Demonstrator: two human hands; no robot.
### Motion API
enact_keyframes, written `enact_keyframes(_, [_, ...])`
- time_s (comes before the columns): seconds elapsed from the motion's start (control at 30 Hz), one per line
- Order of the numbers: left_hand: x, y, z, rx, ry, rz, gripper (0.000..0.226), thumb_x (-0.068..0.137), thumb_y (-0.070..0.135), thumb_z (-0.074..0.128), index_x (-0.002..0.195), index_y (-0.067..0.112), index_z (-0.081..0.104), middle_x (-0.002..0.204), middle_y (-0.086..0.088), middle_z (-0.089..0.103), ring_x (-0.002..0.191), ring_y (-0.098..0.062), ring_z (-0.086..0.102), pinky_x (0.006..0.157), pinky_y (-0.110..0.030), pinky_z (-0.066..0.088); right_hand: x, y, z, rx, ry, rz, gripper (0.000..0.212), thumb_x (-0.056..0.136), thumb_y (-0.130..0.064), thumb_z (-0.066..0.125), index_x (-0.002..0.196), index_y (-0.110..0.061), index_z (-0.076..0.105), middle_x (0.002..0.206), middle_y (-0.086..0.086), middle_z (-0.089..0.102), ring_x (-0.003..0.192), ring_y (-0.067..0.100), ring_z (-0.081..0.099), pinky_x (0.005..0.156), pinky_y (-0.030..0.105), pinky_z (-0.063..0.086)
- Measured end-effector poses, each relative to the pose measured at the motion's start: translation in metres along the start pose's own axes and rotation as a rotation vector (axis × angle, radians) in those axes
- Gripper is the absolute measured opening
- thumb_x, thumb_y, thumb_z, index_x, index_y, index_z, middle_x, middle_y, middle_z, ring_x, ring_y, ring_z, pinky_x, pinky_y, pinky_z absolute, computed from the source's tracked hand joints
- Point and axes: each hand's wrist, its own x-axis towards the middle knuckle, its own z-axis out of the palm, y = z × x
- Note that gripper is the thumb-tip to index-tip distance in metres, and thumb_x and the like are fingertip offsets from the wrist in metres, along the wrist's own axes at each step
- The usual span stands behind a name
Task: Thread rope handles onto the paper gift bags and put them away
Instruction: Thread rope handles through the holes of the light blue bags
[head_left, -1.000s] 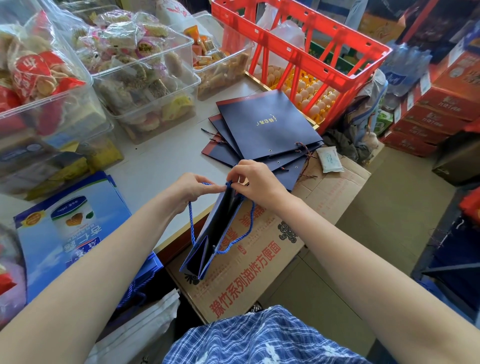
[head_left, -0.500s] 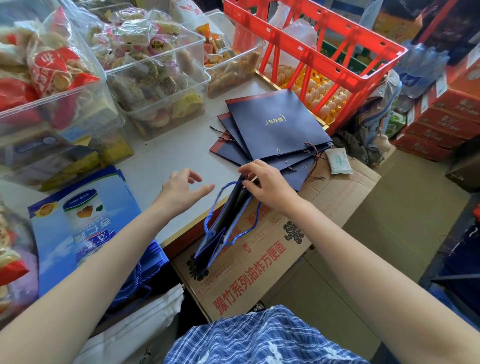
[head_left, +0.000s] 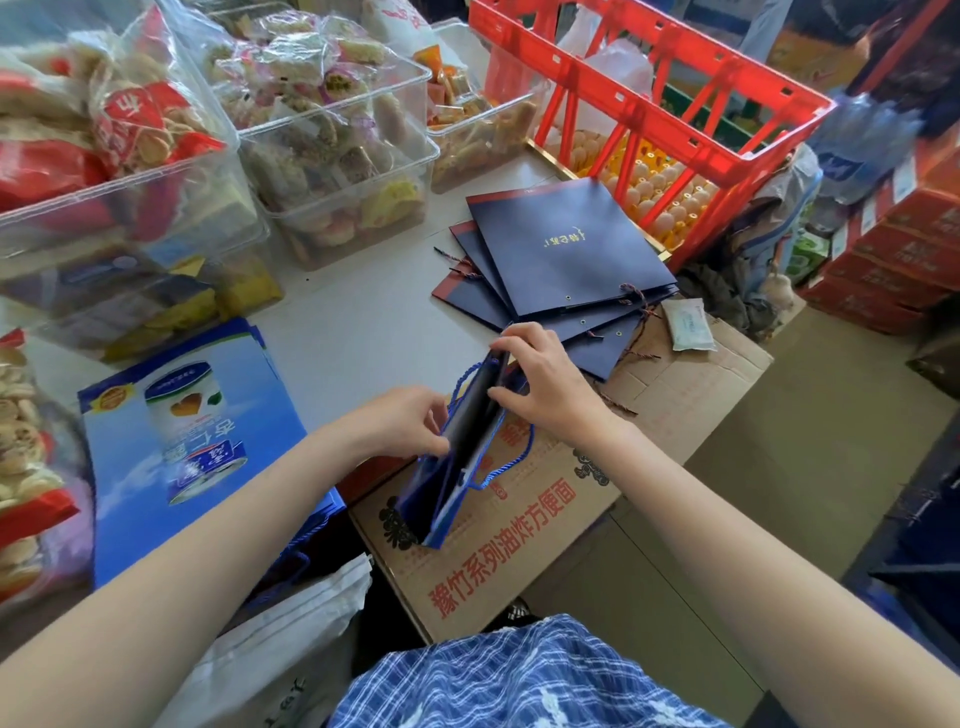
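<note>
A folded navy paper gift bag hangs edge-on over the table's front edge, mouth up, with blue rope handles looped on both sides. My right hand pinches the bag's top edge. My left hand grips the bag's left side near the rope. A fanned stack of flat navy bags lies on the grey table beyond, with dark twisted ropes at their near edge.
Clear bins of wrapped snacks line the table's back. A red crate stands over egg trays at right. A light-blue printed bag lies at left. A cardboard box sits below the held bag.
My left hand had let go and opened half a second ago; now it grips the bag's left side again. The bag has risen slightly and my right hand has shifted along its top edge.
</note>
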Motion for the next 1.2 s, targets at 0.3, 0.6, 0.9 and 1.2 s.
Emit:
enact_keyframes(0.3, [0.006,-0.003,-0.011,-0.089,0.134,0.064,0.019,0.090,0.017,0.056,0.081,0.000,0.058,0.074,-0.006,0.053,0.070,-0.017,0.044,0.067,-0.029,0.034,-0.025,-0.028,-0.009,0.119,-0.357,-0.184,0.020,0.086,-0.034,0.065,0.092,-0.018,0.075,0.081,-0.009,0.062,0.075,0.006,0.049,0.074,0.025,0.043])
enact_keyframes(0.6, [0.026,0.016,-0.020,0.072,0.207,0.140,0.026,0.093,0.020,0.055,0.113,0.008,0.066,0.110,-0.007,0.067,0.090,-0.016,0.056,0.077,-0.023,0.038,-0.031,-0.023,-0.014,0.187,-0.490,0.031,0.011,0.083,-0.015,0.070,0.092,-0.010,0.075,0.080,-0.008,0.064,0.064,-0.005,0.054,0.061,0.004,0.040])
enact_keyframes(0.9, [0.040,0.013,-0.016,0.043,0.313,0.189,0.024,0.089,0.021,0.061,0.110,0.010,0.066,0.105,-0.008,0.068,0.087,-0.014,0.057,0.078,-0.025,0.041,-0.024,-0.014,-0.007,0.363,-0.129,0.164,0.008,0.090,-0.005,0.057,0.087,-0.005,0.065,0.073,0.001,0.067,0.067,0.015,0.066,0.067,0.023,0.054])
enact_keyframes(1.2, [-0.006,0.017,-0.009,-0.186,0.388,-0.055,0.030,0.090,0.035,0.055,0.069,0.019,0.071,0.078,-0.012,0.064,0.067,-0.018,0.049,0.057,-0.029,0.033,0.005,-0.026,0.010,0.662,0.161,0.265,0.018,0.088,-0.006,0.061,0.076,-0.019,0.061,0.072,0.002,0.069,0.067,0.018,0.068,0.070,0.033,0.058])
